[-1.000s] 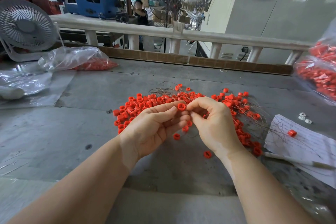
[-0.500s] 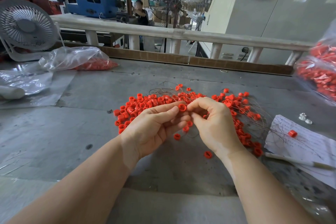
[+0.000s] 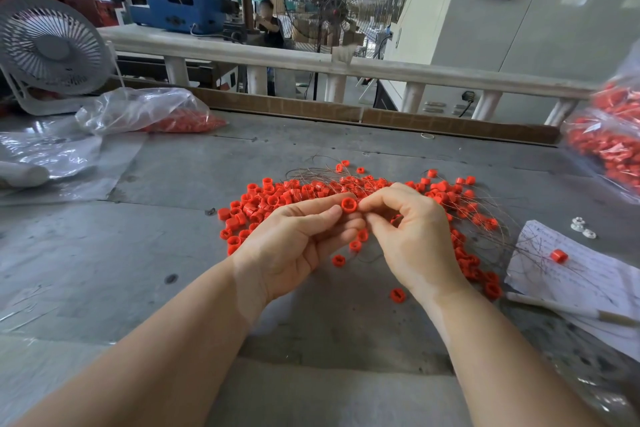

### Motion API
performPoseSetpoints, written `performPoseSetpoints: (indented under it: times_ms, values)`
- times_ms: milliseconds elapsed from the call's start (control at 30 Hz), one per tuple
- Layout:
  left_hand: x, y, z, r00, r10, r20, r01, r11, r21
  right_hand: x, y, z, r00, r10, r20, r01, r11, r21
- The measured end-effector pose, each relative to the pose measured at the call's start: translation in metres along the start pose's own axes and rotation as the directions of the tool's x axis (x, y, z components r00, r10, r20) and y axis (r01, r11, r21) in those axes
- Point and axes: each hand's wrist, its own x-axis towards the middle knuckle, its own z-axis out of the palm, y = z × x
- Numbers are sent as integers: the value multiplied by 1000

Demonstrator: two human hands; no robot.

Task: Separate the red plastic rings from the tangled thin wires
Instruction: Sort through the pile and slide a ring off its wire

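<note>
Head view: both hands (image 3: pixel 349 239) pinching one red ring (image 3: pixel 348 204) above grey workshop bench (image 3: pixel 173 204)

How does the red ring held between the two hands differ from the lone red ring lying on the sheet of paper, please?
The held ring is pinched at the fingertips of the left hand and right hand, above the table; the paper ring lies untouched on the handwritten sheet. The held ring shows its open hole to the camera; the paper ring lies tilted, showing more of its side wall. Both are the same red plastic.
</note>
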Motion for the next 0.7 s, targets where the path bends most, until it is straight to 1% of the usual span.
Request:
performPoseSetpoints:
  times_ms: [167, 367, 700]
  values:
    - [0, 1, 0, 1000, -5, 5, 6, 1000, -30, 0, 0, 0, 1000, -5, -1, 5, 1000, -5]
    - [-1, 1, 0, 1000, 8, 20, -8, 1000, 8, 1, 0, 0, 1000, -14, 4, 14, 1000, -4]
    - [-1, 1, -1, 999, 9, 40, -9, 1000, 18, 1, 0, 0, 999, 35, 31, -37, 998, 48]
